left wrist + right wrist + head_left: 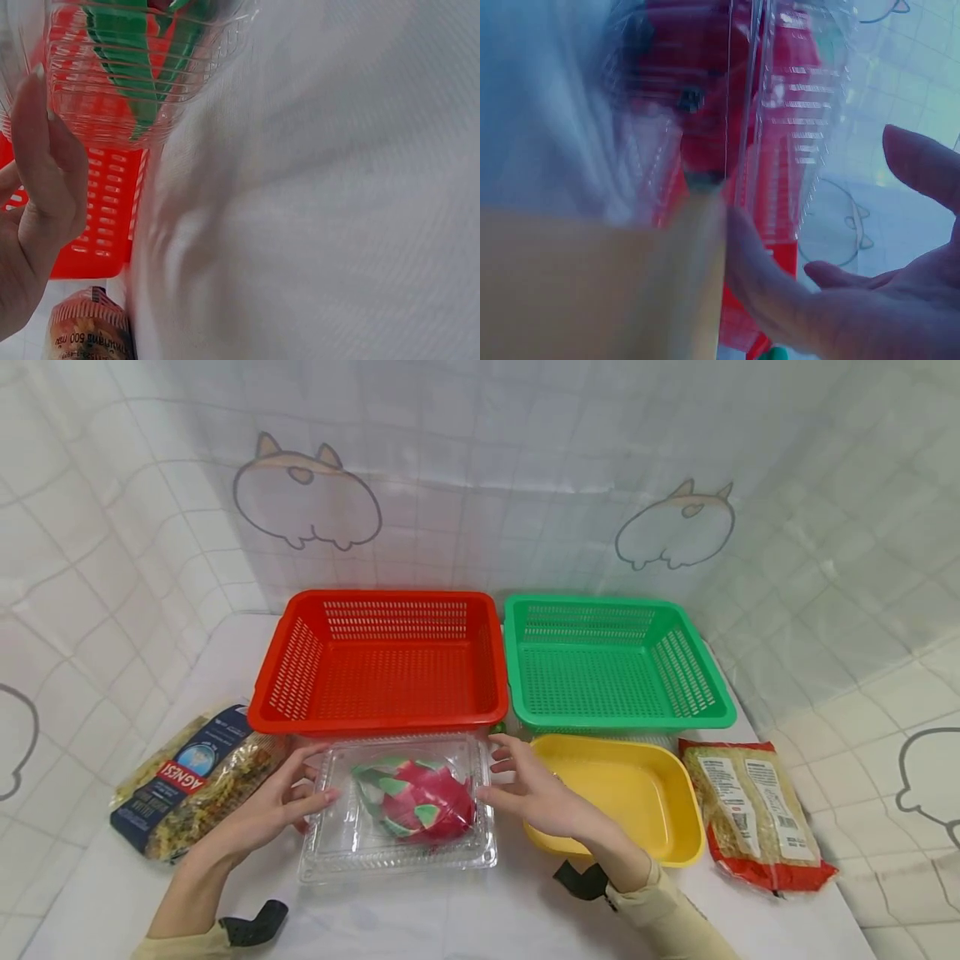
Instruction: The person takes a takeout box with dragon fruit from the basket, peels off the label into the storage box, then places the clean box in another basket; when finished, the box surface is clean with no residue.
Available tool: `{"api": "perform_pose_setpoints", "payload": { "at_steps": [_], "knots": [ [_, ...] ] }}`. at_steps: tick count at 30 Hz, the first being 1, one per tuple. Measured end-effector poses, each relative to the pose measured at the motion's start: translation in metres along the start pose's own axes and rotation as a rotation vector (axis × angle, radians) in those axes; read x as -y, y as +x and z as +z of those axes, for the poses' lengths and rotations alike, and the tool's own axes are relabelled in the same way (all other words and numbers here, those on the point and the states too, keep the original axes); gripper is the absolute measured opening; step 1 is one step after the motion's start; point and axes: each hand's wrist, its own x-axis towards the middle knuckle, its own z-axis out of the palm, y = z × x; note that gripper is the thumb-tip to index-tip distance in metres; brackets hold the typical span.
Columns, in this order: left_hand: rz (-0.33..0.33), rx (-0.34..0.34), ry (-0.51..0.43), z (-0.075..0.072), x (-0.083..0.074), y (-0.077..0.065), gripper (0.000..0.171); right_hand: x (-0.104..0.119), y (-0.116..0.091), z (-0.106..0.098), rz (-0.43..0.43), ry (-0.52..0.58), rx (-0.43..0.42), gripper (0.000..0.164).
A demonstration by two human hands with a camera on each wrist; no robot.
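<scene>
A clear plastic clamshell box [333,839] with a pink and green dragon fruit [438,802] inside lies with its lid down in front of the red basket. At its left side is my left hand [277,806], thumb at the lid's edge and fingers loosely bent. My right hand [540,793] is at the opposite side, thumb tip close to the rim and fingers spread. In the left wrist view, the left fingers [34,142] extend upward beside the ribbed box wall. The right wrist view shows the right hand's fingers spread beside the box [795,112].
Behind the box stand a red basket [375,724] and a green basket [626,721]. A yellow tub [615,793] sits at the right, partly behind my right forearm. A pasta bag [195,777] lies at left, another red-edged food bag [757,810] at far right.
</scene>
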Motion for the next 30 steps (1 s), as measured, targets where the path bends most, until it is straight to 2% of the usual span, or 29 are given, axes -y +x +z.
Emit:
{"api": "perform_pose_setpoints", "payload": {
  "at_steps": [5,9,13,24,30],
  "knots": [
    [-0.015,0.004,-0.008,0.0,0.0,0.0,0.07,-0.001,0.008,0.011,0.006,-0.088,-0.037,0.081],
    [-0.03,0.003,-0.016,0.0,0.001,0.0,0.07,-0.003,0.015,0.016,0.008,-0.199,-0.024,0.082],
    [-0.029,0.002,-0.018,-0.001,0.001,-0.001,0.071,-0.004,0.02,0.019,-0.014,-0.252,-0.016,0.083],
    [0.011,-0.01,-0.016,-0.002,0.006,0.001,0.068,-0.002,0.02,0.019,0.003,-0.266,0.006,0.085],
    [0.063,-0.038,-0.022,0.001,0.009,0.002,0.064,-0.001,0.019,0.017,0.008,-0.283,0.013,0.084]
  ]
}}
